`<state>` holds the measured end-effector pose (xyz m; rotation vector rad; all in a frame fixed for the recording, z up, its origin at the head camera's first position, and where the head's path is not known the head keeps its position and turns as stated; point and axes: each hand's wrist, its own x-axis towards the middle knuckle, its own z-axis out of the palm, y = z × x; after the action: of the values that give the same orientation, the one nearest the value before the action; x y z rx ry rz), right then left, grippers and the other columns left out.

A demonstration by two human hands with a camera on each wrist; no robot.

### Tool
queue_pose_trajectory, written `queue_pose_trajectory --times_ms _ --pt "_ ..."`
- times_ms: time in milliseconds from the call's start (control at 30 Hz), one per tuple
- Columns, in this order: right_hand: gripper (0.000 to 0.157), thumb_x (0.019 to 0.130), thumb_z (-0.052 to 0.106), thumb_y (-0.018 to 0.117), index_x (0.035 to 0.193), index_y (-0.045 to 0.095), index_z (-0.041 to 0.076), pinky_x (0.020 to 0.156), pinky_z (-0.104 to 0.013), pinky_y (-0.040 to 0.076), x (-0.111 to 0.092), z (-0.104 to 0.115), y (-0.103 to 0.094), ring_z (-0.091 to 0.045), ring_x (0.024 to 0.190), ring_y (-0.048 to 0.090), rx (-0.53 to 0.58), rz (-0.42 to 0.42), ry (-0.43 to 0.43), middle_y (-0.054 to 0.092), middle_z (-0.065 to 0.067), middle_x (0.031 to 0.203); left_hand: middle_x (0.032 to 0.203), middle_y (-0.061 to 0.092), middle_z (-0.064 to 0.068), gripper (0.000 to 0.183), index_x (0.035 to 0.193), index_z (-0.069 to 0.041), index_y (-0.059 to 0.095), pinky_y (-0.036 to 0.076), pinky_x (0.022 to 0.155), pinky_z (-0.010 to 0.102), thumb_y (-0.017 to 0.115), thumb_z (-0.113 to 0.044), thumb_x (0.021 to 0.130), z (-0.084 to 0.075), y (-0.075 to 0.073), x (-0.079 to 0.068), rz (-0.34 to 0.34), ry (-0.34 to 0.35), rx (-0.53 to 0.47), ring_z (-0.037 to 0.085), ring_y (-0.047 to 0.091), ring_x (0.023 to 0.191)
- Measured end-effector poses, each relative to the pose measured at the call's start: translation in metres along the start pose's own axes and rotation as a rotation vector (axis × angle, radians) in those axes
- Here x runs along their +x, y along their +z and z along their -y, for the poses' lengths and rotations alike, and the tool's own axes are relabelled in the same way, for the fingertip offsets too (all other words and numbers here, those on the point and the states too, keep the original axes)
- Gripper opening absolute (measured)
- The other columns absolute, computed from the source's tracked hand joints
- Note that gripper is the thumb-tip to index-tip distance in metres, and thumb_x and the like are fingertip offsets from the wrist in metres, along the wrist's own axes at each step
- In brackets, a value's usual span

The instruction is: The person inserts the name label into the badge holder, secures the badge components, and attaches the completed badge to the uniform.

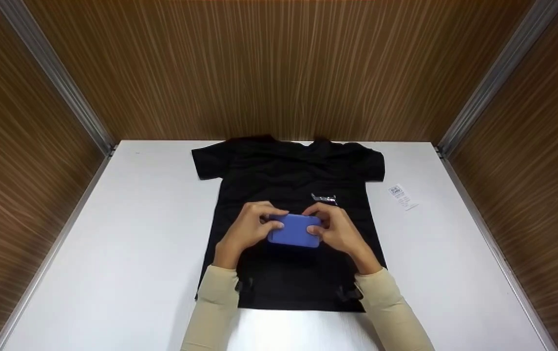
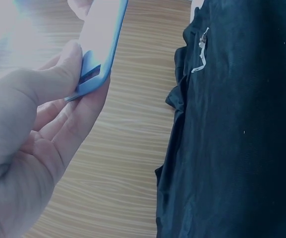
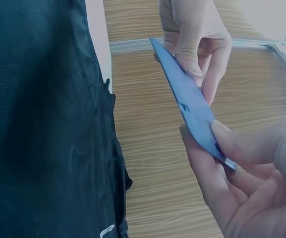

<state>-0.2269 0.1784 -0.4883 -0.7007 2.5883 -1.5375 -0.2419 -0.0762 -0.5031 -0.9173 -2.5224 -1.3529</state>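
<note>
Over the lower middle of a black T-shirt (image 1: pixel 298 282), both hands hold up a flat blue card holder (image 1: pixel 293 231) with rounded corners. My left hand (image 1: pixel 247 226) pinches its left end between thumb and fingers; in the left wrist view, a slot shows near that end of the card holder (image 2: pixel 94 69). The right end is gripped by my right hand (image 1: pixel 339 231), thumb on the face towards me and fingers behind. In the right wrist view, the card holder (image 3: pixel 190 106) appears nearly edge-on, with a small notch along its side.
The T-shirt lies spread on a white table (image 1: pixel 113 243), sleeves towards the back wall (image 1: pixel 279 73). A small shiny silver strip (image 1: pixel 325 199) lies on the shirt just beyond my right hand. A printed white paper slip (image 1: pixel 399 194) sits right of the shirt. Wood-grain panels enclose three sides.
</note>
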Motion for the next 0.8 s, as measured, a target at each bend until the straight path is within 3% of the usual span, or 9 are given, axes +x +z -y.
queue_pose_trajectory --times_ms 233,433,600,800 --pt "0.027 0.090 -0.001 0.075 0.117 0.071 0.002 0.062 -0.021 0.055 0.0008 -0.0013 -0.0024 -0.023 0.077 0.070 0.039 0.021 0.038 0.073 -0.022 0.101 0.094 0.076 0.007 0.024 0.113 -0.009 0.080 0.058 0.073 0.030 0.080 -0.016 0.090 -0.0011 0.0004 0.0003 -0.052 0.020 0.004 0.013 0.066 0.081" --pt "0.029 0.086 0.012 0.083 0.112 0.072 0.003 0.061 -0.021 0.056 0.0013 -0.0010 0.0002 -0.014 0.074 0.068 -0.032 -0.059 0.086 0.076 -0.017 0.101 0.093 0.076 0.008 0.023 0.111 -0.007 0.081 0.058 0.069 0.029 0.082 -0.014 0.088 -0.0005 0.0011 0.0001 -0.107 0.035 0.014 0.013 0.066 0.079" --pt "0.025 0.082 0.008 0.086 0.103 0.074 0.001 0.056 -0.021 0.051 0.0013 -0.0006 0.0013 -0.009 0.064 0.060 -0.081 -0.132 0.066 0.075 -0.013 0.087 0.092 0.076 0.008 0.025 0.110 -0.007 0.081 0.055 0.068 0.026 0.083 -0.016 0.087 -0.0008 0.0015 0.0005 -0.105 0.044 0.015 0.012 0.064 0.077" --pt "0.023 0.085 0.000 0.081 0.106 0.073 -0.002 0.059 -0.021 0.051 0.0004 -0.0007 -0.0011 -0.012 0.069 0.063 -0.058 -0.097 0.036 0.074 -0.017 0.094 0.092 0.078 0.008 0.027 0.107 -0.007 0.082 0.052 0.067 0.022 0.086 -0.021 0.083 -0.0017 0.0007 0.0009 -0.114 0.035 -0.008 0.010 0.060 0.073"
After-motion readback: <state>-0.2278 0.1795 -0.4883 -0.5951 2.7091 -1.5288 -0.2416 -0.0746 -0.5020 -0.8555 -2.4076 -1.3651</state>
